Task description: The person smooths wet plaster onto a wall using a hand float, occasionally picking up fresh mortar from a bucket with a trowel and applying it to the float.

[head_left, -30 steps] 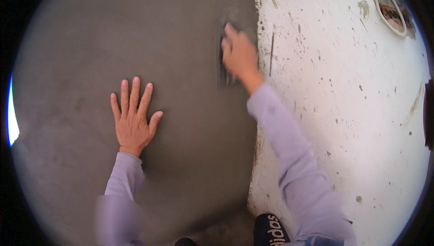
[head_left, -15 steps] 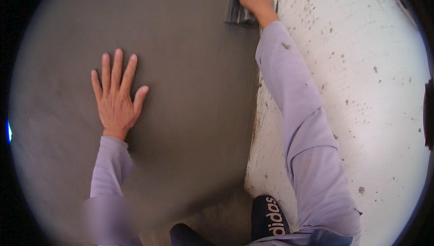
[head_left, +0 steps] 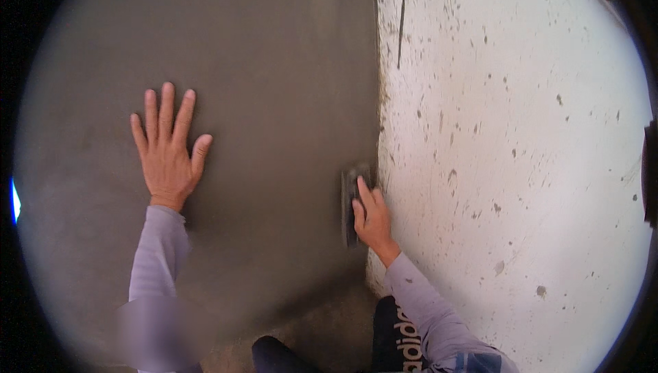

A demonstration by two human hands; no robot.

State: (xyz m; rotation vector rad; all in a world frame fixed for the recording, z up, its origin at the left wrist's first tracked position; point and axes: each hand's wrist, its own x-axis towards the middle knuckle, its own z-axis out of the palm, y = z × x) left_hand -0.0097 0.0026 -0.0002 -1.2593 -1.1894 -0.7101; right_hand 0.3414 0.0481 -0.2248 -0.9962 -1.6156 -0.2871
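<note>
Smooth grey mortar covers the broad surface in front of me. My left hand lies flat against it at the left, fingers spread, holding nothing. Near the right edge of the grey surface, my right hand grips a dark plastering trowel by its handle. The trowel's flat blade lies against the mortar, close beside the corner with the white wall. My palm hides most of the handle.
On the right a white wall meets the grey surface along a corner; it carries dark splashes and a long dark streak. Below are the brownish floor and my dark-clothed legs.
My right hand has drawn the trowel from the top of the view down along the corner toward me. My left hand stays flat on the mortar.
</note>
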